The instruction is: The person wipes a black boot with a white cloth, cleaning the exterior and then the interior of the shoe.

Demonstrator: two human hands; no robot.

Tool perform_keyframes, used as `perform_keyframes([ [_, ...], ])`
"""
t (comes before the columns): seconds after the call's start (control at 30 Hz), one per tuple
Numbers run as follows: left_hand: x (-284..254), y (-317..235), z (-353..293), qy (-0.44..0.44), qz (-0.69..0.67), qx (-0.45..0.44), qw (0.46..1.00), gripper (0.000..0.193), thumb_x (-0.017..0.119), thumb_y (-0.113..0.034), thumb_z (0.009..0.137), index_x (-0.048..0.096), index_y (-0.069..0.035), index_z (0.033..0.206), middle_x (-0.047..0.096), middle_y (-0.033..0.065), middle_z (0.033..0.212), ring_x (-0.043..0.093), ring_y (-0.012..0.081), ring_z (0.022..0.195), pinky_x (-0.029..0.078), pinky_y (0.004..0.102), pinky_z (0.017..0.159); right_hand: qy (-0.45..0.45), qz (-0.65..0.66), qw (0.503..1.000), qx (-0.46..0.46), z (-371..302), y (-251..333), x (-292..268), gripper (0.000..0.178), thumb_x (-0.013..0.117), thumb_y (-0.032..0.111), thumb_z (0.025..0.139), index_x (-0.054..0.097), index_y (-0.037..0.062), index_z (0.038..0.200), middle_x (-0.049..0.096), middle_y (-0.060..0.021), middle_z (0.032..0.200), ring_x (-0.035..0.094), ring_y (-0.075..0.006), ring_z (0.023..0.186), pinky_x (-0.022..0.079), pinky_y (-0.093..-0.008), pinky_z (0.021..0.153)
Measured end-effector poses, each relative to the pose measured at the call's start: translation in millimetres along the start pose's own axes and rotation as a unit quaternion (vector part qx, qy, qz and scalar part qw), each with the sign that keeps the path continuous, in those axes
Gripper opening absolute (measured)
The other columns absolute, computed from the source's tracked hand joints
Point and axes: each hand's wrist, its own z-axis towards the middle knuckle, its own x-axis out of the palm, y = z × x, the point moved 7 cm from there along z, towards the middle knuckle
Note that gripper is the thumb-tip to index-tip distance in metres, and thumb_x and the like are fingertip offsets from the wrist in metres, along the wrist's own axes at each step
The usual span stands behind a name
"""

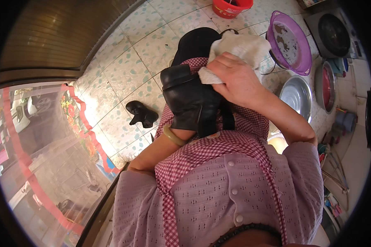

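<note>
Basically, over the checked apron, a black boot-like leather item is held, long axis running away from the torso. White cloth is gripped at its right edge by the right hand, fingers curled; the nearer left hand is hidden, apparently inside, state untellable.

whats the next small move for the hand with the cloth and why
Probably wipe across the black boot: the right hand holds a white cloth at its edge, while the left forearm leads into it, seemingly steadying it.
</note>
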Motion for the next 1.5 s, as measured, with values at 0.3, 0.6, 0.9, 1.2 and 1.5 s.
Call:
perform_keyframes([
  [0.3, 10.1, 8.5, -7.9, 0.017, -0.124, -0.084, 0.989, 0.027, 0.056, -0.011, 0.088, 0.060, -0.002, 0.113, 0.064, 0.0098, 0.106, 0.062, 0.0157, 0.094, 0.046, 0.0279, 0.082, -0.092, 0.034, 0.984, 0.146, -55.6, -54.8, -29.3, 0.030, 0.065, 0.008, 0.070, 0.058, -0.0008, 0.098, 0.059, -0.0173, 0.095, 0.055, -0.0354, 0.093, 0.046, -0.0405, 0.079],
  [0.6, 3.8, 15.1, -10.4, 0.034, -0.113, -0.099, 0.988, 0.028, 0.054, -0.010, 0.089, 0.059, -0.001, 0.116, 0.063, 0.0103, 0.109, 0.061, 0.0153, 0.096, 0.046, 0.0277, 0.084, -0.093, -0.008, 0.995, 0.022, -9.3, -16.2, -10.4, 0.033, 0.067, 0.009, 0.063, 0.058, 0.0012, 0.095, 0.058, -0.0133, 0.091, 0.056, -0.0317, 0.090, 0.048, -0.0382, 0.076],
  [0.9, 8.2, 19.3, -16.0, 0.043, -0.099, -0.107, 0.988, 0.029, 0.053, -0.010, 0.090, 0.057, 0.000, 0.117, 0.062, 0.0108, 0.112, 0.060, 0.0154, 0.098, 0.046, 0.0275, 0.086, -0.164, -0.008, 0.984, 0.062, -30.6, -27.0, -20.0, 0.031, 0.067, 0.007, 0.064, 0.060, 0.0008, 0.093, 0.057, -0.0141, 0.088, 0.055, -0.0344, 0.083, 0.048, -0.0413, 0.072],
  [1.2, 1.2, 24.8, -20.5, 0.071, -0.072, -0.122, 0.987, 0.030, 0.051, -0.010, 0.091, 0.055, 0.000, 0.118, 0.060, 0.0112, 0.114, 0.059, 0.0155, 0.100, 0.045, 0.0272, 0.087, -0.086, 0.006, 0.996, 0.021, -5.5, -14.9, -1.4, 0.033, 0.070, 0.011, 0.061, 0.059, 0.0034, 0.090, 0.056, -0.0090, 0.090, 0.054, -0.0278, 0.090, 0.048, -0.0358, 0.075],
  [1.5, -6.4, 34.9, -35.2, 0.119, -0.015, -0.137, 0.983, 0.031, 0.050, -0.010, 0.091, 0.054, 0.001, 0.120, 0.059, 0.0117, 0.116, 0.058, 0.0157, 0.102, 0.045, 0.0270, 0.088, -0.183, 0.137, 0.920, 0.319, -109.5, -98.6, -13.8, 0.030, 0.063, 0.009, 0.071, 0.061, 0.0010, 0.099, 0.060, -0.0167, 0.098, 0.058, -0.0333, 0.090, 0.048, -0.0376, 0.078],
])
